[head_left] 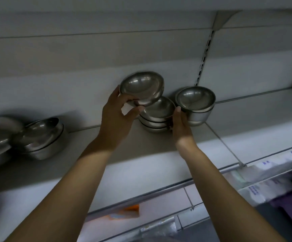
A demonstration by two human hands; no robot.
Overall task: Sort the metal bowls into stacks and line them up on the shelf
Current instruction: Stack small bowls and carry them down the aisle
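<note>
My left hand (117, 117) holds a shallow metal bowl (142, 87) tilted in the air, just above and left of a stack of similar shallow bowls (156, 117) on the white shelf (141, 165). My right hand (181, 124) rests against the right side of that stack, its fingers between the stack and a second stack of deeper bowls (195, 103) standing to the right. Further metal bowls (42, 138) lie piled loosely at the far left of the shelf, some tilted.
A slotted upright (204, 56) runs up the shelf's back wall behind the deeper bowls. A thin wire divider (229, 149) crosses the shelf to the right. Price labels line the front rail (264, 163). Packaged goods sit on the lower shelf (281, 186).
</note>
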